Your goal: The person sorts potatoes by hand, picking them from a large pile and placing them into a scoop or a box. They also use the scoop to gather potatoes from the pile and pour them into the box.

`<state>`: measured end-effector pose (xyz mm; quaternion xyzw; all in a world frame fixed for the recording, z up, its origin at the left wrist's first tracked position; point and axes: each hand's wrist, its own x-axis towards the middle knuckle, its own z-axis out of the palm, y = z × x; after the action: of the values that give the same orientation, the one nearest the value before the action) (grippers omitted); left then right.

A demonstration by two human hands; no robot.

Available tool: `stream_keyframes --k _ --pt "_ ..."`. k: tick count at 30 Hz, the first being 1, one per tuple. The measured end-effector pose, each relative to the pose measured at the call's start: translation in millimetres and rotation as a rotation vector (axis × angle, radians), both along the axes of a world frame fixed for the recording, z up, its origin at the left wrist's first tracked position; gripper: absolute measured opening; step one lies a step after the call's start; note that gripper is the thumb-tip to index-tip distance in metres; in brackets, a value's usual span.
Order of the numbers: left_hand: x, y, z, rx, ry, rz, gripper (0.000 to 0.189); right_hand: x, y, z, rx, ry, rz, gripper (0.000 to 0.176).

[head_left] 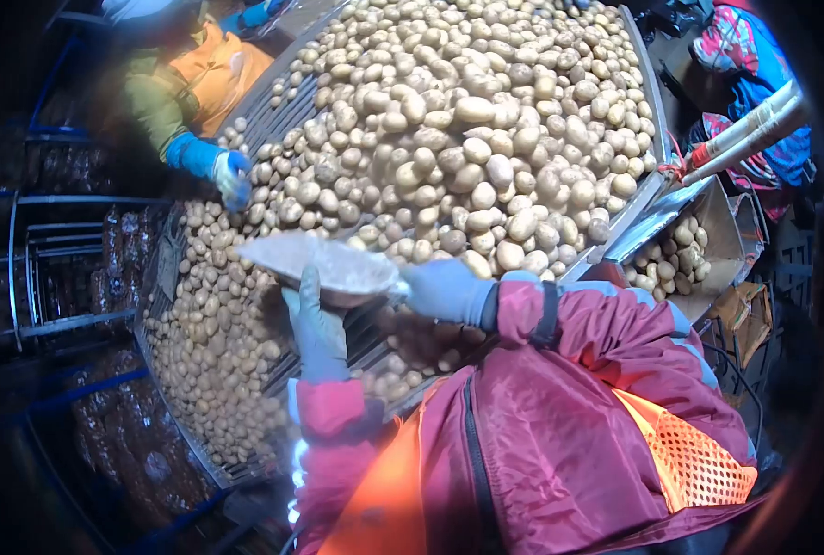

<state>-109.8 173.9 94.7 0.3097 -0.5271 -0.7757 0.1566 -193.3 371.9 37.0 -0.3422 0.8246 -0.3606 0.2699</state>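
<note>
My right hand (446, 290), in a grey-blue glove, is closed on the handle end of a flat, pointed metal scoop (324, 263). The scoop points left over the potatoes (472, 176), its surface pale and dusty. My left hand (317, 324), also gloved, touches the near side of the scoop, with the thumb up against its face; its other fingers are partly hidden under the scoop. Many potatoes lie heaped beyond the scoop, and more spread out to its left on the slatted table.
A co-worker's gloved hand (232, 178) reaches over the table's left side. Another person (754, 83) stands at the upper right, near wrapped poles (745, 134). A box of potatoes (722, 245) stands at the right. Metal racks (74, 199) and filled sacks (139, 449) are at the left.
</note>
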Motion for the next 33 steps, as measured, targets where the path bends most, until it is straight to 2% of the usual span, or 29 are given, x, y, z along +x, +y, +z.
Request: stream_keyframes --k 2,4,8,10,12,14,15,17,18,20,21,22,24,25,26,27,28,29,30,31,32,33 --pt "32.0 -21.2 -14.4 -0.151 -0.040 0.161 0.062 21.9 -26.2 2.8 0.041 -0.121 0.133 0.028" --pt "66.3 -52.4 -30.7 -0.250 -0.076 0.164 0.064 41.8 -52.6 -8.8 0.064 -0.118 0.246 0.027" --pt "62.0 -62.2 -21.5 -0.080 -0.139 0.267 0.074 49.3 -92.6 -23.4 0.048 -0.234 0.215 0.025" --pt "37.5 -77.7 -30.0 -0.228 -0.146 0.317 0.083 45.5 -105.8 -39.6 0.037 -0.126 0.144 0.026" --pt "12.6 -92.7 -36.8 -0.277 -0.065 0.195 0.086 33.4 -102.8 -17.4 0.115 -0.087 0.078 0.025" --pt "-10.5 -100.0 -42.7 -0.287 -0.046 0.165 0.082 35.5 -110.1 -22.7 0.106 -0.080 -0.030 0.024" --pt "-15.4 -103.4 -45.3 -0.263 -0.041 0.171 0.081 38.1 -111.7 -25.4 0.114 -0.073 -0.032 0.024" --pt "-15.7 -104.2 -40.6 -0.215 -0.023 0.153 0.075 40.4 -107.1 -24.9 0.023 0.129 -0.173 0.029" --pt "-11.2 -106.7 -35.1 -0.067 0.035 0.081 0.066 41.7 -106.5 -24.3 0.036 0.138 -0.176 0.029" --pt "1.9 -113.2 -32.4 -0.044 0.027 0.051 0.058 41.4 -104.7 -10.5 0.090 -0.003 -0.064 0.041" --pt "7.9 -114.2 -28.9 -0.116 -0.039 0.078 0.059 47.0 -98.7 -6.0 0.050 -0.104 -0.037 0.053" --pt "16.0 -123.9 -44.4 -0.196 0.019 0.058 0.060 49.0 -99.4 -15.7 0.041 -0.087 0.086 0.058" --pt "43.4 -133.3 -60.4 -0.260 -0.042 0.014 0.059 45.2 -86.0 4.4 -0.017 -0.247 0.190 0.059" --pt "62.5 -157.3 -91.8 -0.466 -0.105 -0.037 0.059 37.8 -76.9 -8.1 -0.218 -0.207 0.181 0.058" --pt "76.3 -157.0 -91.6 -0.337 -0.111 0.038 0.058 21.0 -63.8 -3.1 -0.214 -0.128 0.066 0.053" --pt "91.9 -158.5 -85.9 -0.226 -0.092 0.079 0.059 -6.3 -44.4 15.7 -0.171 -0.169 -0.031 0.048" --pt "110.9 -164.8 -82.0 -0.250 -0.126 0.121 0.061 -37.2 -28.7 -14.4 -0.425 0.345 -0.138 0.043" --pt "132.7 -178.5 -79.6 -0.299 -0.150 0.078 0.061 -72.3 -8.8 1.0 -0.172 0.174 -0.353 0.039" --pt "156.7 -194.7 -81.8 -0.353 -0.212 0.095 0.059 -105.1 14.6 1.7 -0.282 0.218 -0.505 0.037" --pt "171.3 -189.9 -62.5 -0.446 -0.261 0.088 0.058 -129.6 35.8 14.3 -0.228 0.128 -0.632 0.039" --pt "195.8 -205.3 -61.9 -0.594 -0.372 0.118 0.058 -165.3 52.3 4.2 -0.138 0.212 -0.618 0.042" --pt "209.9 -220.8 -49.3 -0.697 -0.518 -0.004 0.057 -192.6 64.9 4.9 -0.077 0.281 -0.565 0.045"
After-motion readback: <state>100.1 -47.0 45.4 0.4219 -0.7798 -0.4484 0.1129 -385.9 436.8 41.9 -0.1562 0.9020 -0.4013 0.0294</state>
